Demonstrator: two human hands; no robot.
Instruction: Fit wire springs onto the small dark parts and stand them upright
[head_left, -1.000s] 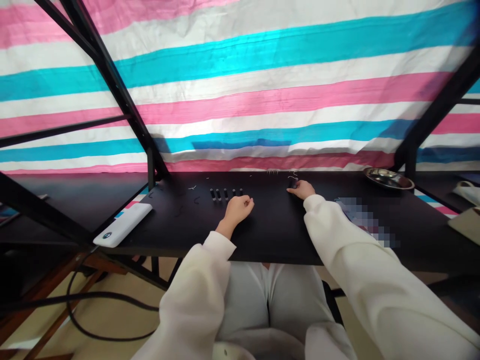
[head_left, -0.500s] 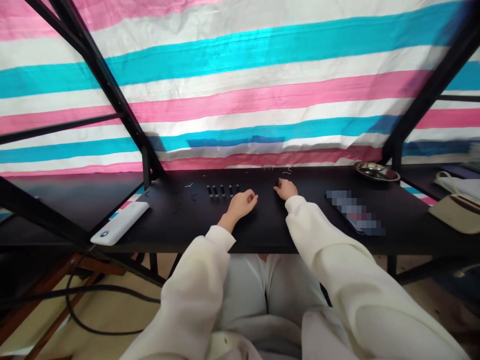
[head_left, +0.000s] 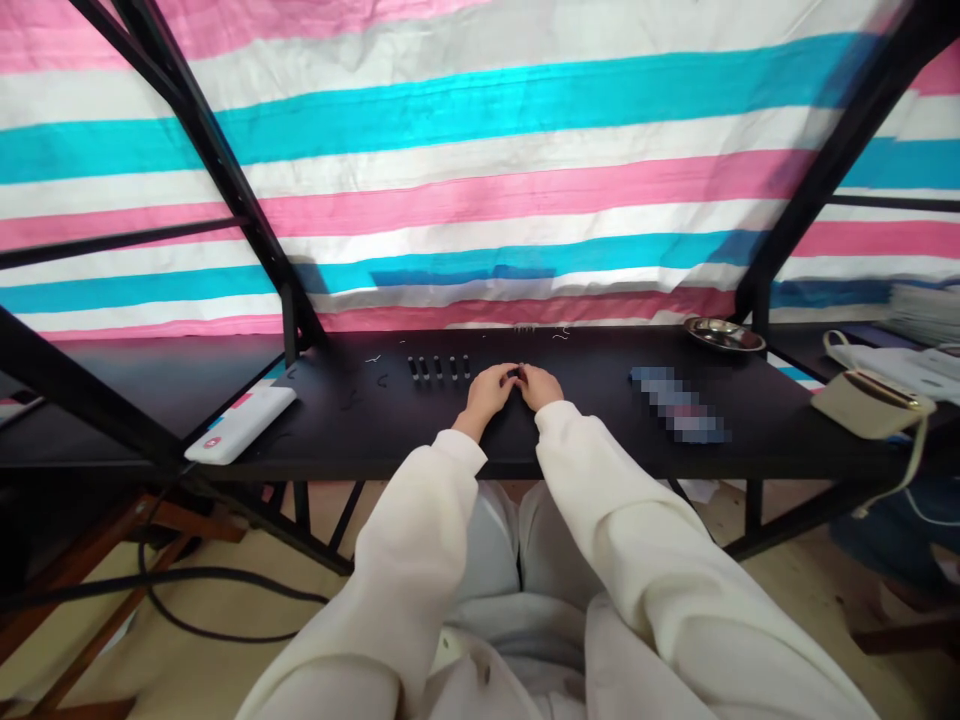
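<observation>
In the head view, my left hand (head_left: 490, 390) and my right hand (head_left: 541, 386) meet fingertip to fingertip over the black table (head_left: 420, 430). Between the curled fingers sits a small dark piece (head_left: 514, 373), mostly hidden and too small to name. My right fingers pinch it; the left fingers are closed against it, and whether they grip anything else is hidden. Just left of my left hand, several small black cylinders (head_left: 438, 368) with pale ends stand in a row.
Thin curled dark strips (head_left: 349, 400) and white scraps (head_left: 373, 358) are scattered to the left. Several tiny pieces (head_left: 523, 329) lie at the back edge. A white power bank (head_left: 244, 425), a phone (head_left: 679, 405), a metal dish (head_left: 724, 335) and a beige bag (head_left: 862, 403) are around.
My right hand has moved left with the small dark piece, and my left hand has shifted slightly right, so their fingertips now meet. The row of black cylinders stays in place.
</observation>
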